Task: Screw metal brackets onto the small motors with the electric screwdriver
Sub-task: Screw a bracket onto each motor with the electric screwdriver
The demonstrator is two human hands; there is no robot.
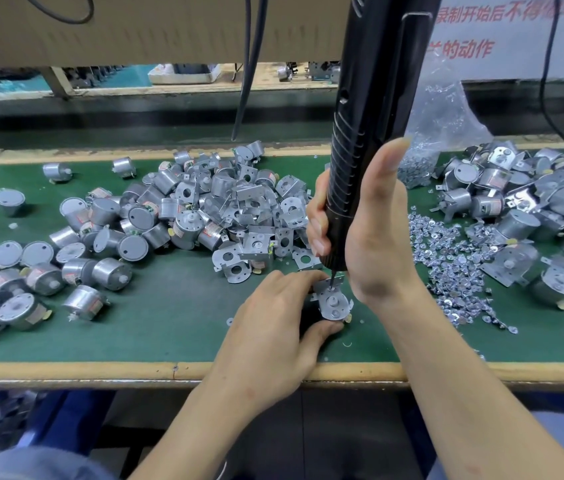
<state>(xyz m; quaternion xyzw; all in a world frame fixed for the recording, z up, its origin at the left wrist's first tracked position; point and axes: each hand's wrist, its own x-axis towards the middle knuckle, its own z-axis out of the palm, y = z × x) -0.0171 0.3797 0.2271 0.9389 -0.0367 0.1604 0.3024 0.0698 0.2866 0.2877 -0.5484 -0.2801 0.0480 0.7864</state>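
Two bare forearms rise from the bottom edge over the wooden lip of a green-topped bench (169,317). Biggest above it is the black electric screwdriver (370,116), ribbed along its barrel and nearly upright, its thin bit (332,279) down on the bracket (325,294). Left of centre lies a heap of bare silver motors (118,230), merging into loose metal brackets (256,216) with round holes. At far right lies a heap of bracketed motors (516,199). Shiny screws (453,265) are scattered just right of the right hand (374,233), below a clear plastic bag (443,112) holding more. Near the bench's front edge, the worked motor (333,301) stands shaft up, the flat bracket on its face. The left hand (273,310) pinches this motor, thumb on the near side, fingers on the far. The right hand grips the screwdriver's barrel, thumb straight up along it.
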